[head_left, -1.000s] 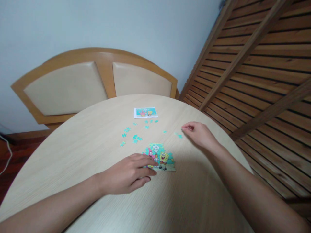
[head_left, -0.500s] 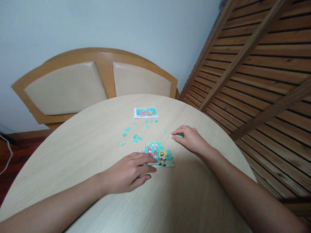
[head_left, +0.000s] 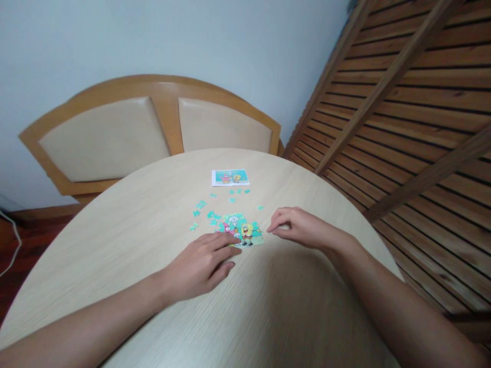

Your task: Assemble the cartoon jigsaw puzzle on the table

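A partly joined jigsaw puzzle (head_left: 246, 234) with cartoon figures on a teal ground lies on the round table. My left hand (head_left: 207, 260) rests flat with its fingers stretched over the puzzle's lower left part, hiding some of it. Just off the puzzle's right edge, my right hand (head_left: 289, 224) is closed in a pinch, thumb against fingers. The puzzle piece seen there a moment earlier is hidden by the fingers now. Several loose teal pieces (head_left: 201, 204) lie left of and beyond the puzzle, and a single loose piece (head_left: 260, 208) sits beyond its right side.
A picture card (head_left: 230, 177) showing the same figures lies farther back on the pale wooden table (head_left: 161, 204). Behind the table stands a padded wooden bench back (head_left: 164, 107). A slatted wooden panel (head_left: 402, 128) rises on the right.
The puzzle has shifted left and away from me, close against some loose pieces, with my left hand on it. My right hand has come nearer to the puzzle's right edge.
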A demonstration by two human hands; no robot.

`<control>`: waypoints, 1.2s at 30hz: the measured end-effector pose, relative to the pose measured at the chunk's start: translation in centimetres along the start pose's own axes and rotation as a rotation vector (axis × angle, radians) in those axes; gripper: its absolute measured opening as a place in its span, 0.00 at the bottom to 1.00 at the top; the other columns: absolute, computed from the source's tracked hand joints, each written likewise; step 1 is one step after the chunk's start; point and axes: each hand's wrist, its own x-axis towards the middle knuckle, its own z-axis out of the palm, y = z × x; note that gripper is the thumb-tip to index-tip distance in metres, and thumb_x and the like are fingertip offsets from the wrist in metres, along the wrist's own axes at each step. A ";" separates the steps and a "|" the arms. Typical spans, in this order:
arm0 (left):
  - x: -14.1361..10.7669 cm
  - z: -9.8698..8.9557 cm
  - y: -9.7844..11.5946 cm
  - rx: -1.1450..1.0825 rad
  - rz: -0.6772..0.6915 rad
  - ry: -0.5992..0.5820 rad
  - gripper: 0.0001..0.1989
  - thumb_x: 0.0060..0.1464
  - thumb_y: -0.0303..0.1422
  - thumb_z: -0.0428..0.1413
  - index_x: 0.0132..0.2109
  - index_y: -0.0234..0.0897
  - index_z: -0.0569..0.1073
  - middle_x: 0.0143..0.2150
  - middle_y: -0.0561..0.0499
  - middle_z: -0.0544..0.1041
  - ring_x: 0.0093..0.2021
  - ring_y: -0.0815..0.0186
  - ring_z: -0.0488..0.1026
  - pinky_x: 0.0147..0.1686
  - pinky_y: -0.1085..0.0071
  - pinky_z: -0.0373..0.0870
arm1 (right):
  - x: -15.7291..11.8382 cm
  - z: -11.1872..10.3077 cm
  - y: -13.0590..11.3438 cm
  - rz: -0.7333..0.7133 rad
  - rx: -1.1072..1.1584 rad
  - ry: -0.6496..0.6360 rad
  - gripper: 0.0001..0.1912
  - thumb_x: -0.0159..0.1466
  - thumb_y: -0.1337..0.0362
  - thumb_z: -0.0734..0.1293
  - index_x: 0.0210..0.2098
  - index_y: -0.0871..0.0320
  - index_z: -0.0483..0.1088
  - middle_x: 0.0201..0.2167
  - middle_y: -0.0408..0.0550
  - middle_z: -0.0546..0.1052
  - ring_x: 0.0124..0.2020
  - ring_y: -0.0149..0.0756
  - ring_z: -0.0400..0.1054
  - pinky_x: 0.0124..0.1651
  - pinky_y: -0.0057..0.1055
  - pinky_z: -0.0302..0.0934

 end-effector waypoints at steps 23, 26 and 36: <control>-0.1 0.1 -0.1 0.008 0.005 0.007 0.14 0.66 0.30 0.50 0.56 0.39 0.72 0.59 0.44 0.74 0.61 0.55 0.71 0.60 0.53 0.71 | 0.1 -0.1 -1.6 0.137 -0.052 -0.032 0.06 0.60 0.63 0.71 0.36 0.57 0.77 0.38 0.49 0.79 0.41 0.40 0.72 0.46 0.35 0.64; -0.1 0.1 -0.2 0.008 0.004 0.008 0.14 0.66 0.30 0.50 0.56 0.39 0.73 0.60 0.44 0.74 0.62 0.55 0.71 0.60 0.53 0.70 | 0.1 -0.1 -2.0 0.143 -0.079 -0.054 0.08 0.61 0.58 0.71 0.32 0.57 0.77 0.36 0.49 0.79 0.39 0.41 0.72 0.44 0.34 0.63; -0.2 0.0 -0.1 0.006 -0.001 0.008 0.14 0.66 0.30 0.50 0.56 0.40 0.73 0.60 0.44 0.74 0.62 0.55 0.70 0.60 0.54 0.70 | 0.0 0.1 -2.2 0.142 -0.072 -0.042 0.09 0.57 0.67 0.69 0.39 0.57 0.76 0.38 0.48 0.79 0.39 0.39 0.72 0.43 0.32 0.64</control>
